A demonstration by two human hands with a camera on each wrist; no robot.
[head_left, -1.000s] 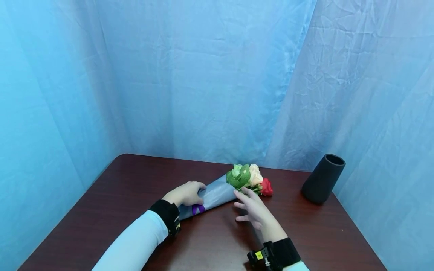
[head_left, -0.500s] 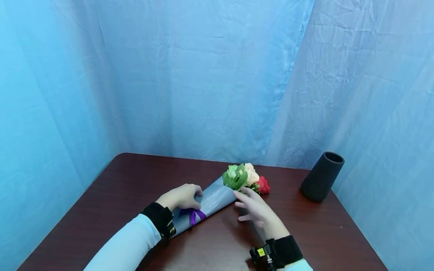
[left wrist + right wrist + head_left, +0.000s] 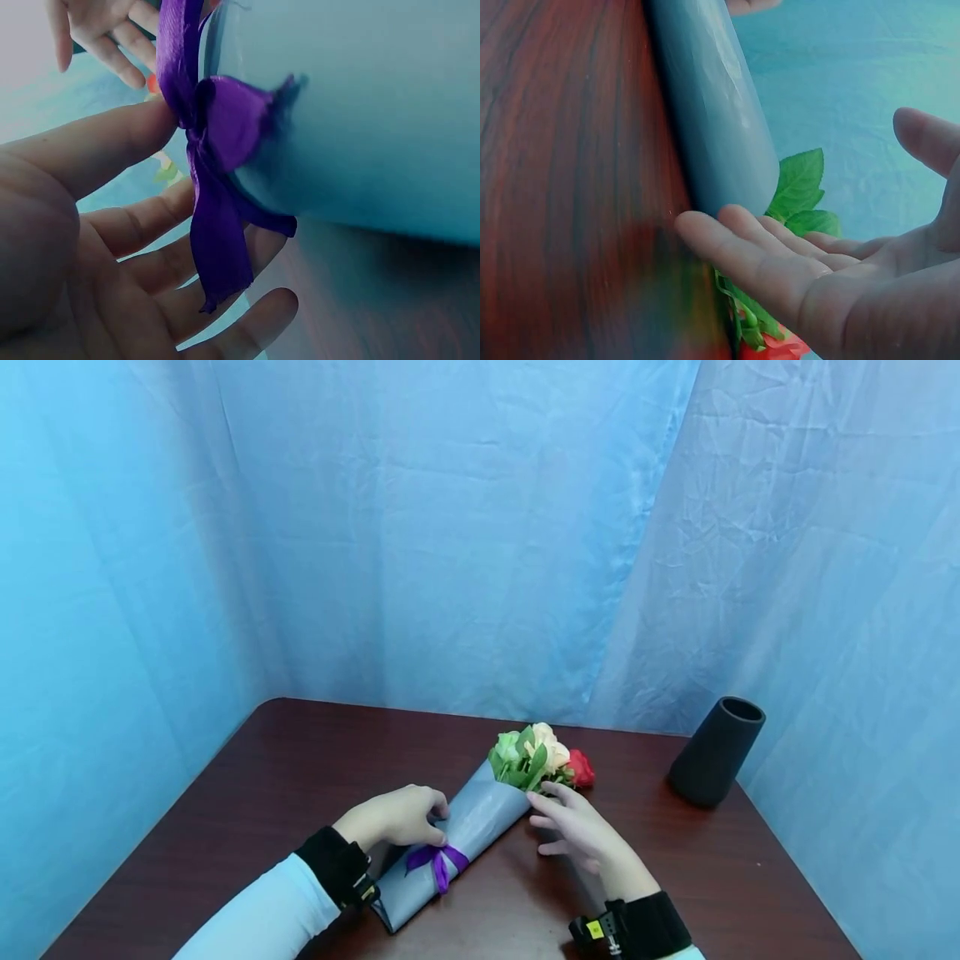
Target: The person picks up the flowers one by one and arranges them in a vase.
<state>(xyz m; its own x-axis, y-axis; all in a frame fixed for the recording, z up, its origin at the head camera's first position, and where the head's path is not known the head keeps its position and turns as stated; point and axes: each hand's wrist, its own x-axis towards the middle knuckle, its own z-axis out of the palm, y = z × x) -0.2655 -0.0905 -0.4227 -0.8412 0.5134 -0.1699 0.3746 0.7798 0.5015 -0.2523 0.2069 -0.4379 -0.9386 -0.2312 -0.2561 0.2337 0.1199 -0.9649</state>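
A bouquet [image 3: 480, 814] in bluish-grey wrapping lies slantwise on the table, its flower end toward the back right. Green, cream and red flowers [image 3: 551, 752] show at that end. A purple ribbon bow [image 3: 438, 862] is tied round the lower part. My left hand [image 3: 401, 817] is at the bouquet's left side just above the bow. In the left wrist view its thumb is right at the ribbon [image 3: 220, 225], with the fingers fairly straight. My right hand [image 3: 581, 831] has its fingers extended near the wrapping's upper right edge, below the flowers.
A black slant-sided vase [image 3: 716, 752] stands at the table's right side, its round mouth upward. The dark brown wooden table [image 3: 315, 752] is bordered by light blue curtains [image 3: 480, 543] at the back and sides.
The bouquet's lower end has swung toward me, and its bow has come into view. My left hand has shifted slightly left and nearer; my right hand has moved slightly right.
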